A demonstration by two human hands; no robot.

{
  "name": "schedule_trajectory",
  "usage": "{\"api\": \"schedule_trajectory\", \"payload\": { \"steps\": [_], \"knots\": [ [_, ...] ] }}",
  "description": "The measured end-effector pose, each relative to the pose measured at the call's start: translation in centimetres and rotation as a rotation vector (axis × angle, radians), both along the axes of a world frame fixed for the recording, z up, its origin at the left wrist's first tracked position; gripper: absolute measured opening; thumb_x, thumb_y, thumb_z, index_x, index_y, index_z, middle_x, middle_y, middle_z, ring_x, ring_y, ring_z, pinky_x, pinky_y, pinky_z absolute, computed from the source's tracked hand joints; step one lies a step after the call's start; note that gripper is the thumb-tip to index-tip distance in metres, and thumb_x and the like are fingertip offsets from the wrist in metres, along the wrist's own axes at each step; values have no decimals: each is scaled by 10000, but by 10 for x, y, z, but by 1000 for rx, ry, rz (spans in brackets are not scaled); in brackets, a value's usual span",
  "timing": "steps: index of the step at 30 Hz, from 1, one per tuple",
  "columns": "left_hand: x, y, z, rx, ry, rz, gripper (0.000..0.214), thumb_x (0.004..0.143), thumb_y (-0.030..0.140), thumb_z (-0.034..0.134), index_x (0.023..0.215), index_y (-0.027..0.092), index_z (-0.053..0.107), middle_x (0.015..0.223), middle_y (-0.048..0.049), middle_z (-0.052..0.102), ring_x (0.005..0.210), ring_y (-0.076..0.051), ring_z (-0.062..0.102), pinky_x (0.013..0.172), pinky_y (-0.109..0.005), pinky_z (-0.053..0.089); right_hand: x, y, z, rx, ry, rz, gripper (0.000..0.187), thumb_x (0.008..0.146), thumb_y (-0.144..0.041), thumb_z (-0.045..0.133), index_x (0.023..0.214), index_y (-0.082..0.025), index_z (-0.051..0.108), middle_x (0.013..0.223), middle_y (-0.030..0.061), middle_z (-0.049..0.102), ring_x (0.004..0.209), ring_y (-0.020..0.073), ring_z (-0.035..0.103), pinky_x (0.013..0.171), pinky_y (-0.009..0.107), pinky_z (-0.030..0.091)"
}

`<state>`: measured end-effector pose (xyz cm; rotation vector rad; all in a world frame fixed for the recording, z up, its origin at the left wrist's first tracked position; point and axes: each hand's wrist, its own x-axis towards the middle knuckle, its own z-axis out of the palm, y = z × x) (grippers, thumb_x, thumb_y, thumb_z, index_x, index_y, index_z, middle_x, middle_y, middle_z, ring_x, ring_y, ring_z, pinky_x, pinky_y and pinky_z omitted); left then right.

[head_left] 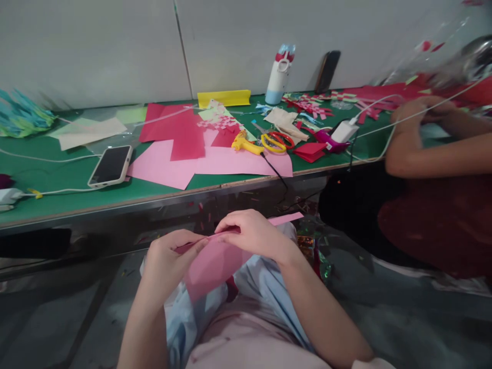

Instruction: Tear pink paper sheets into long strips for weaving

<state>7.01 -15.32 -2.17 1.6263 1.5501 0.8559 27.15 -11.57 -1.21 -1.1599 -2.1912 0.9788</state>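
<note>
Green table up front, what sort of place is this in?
Probably a paper-craft work area: there's handheld pink paper, plus scissors and what looks like a yellow glue gun on the green table.

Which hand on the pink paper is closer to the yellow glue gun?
Right. The right hand, holding the pink paper, is almost straight below the glue gun in the picture; the left hand, also holding it, is lower and farther left.
</note>
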Motion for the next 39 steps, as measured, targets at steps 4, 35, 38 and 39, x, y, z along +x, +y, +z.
{"api": "schedule_trajectory", "payload": {
  "steps": [4,35,38,39],
  "knots": [
    [-4,-1,2,15,20,-7,141,752,366,670,747,243,740,781,-24,725,750,-186,645,650,-261,476,9,2,0,-50,5,-35,112,793,-181,618,835,-194,722,849,15,705,776,139,616,672,228,406],
    [1,14,27,-75,366,-207,199,788,356,569,770,264,745,844,2,746,778,-197,651,652,-261,446,2,2,4,76,-20,-8,80,804,-191,636,812,-177,714,847,17,707,792,132,619,697,224,409],
    [1,16,33,-37,399,-189,197,784,357,572,761,270,748,835,8,747,771,-190,653,648,-257,444,7,7,8,61,-8,9,110,818,-221,629,850,-181,727,873,26,713,811,140,626,706,228,412],
    [0,17,35,-31,411,-186,193,783,352,572,755,276,747,835,14,747,773,-186,653,649,-254,443,9,9,10,52,-4,13,118,822,-225,626,859,-183,730,878,27,716,812,141,629,703,228,412]
  ]
}}
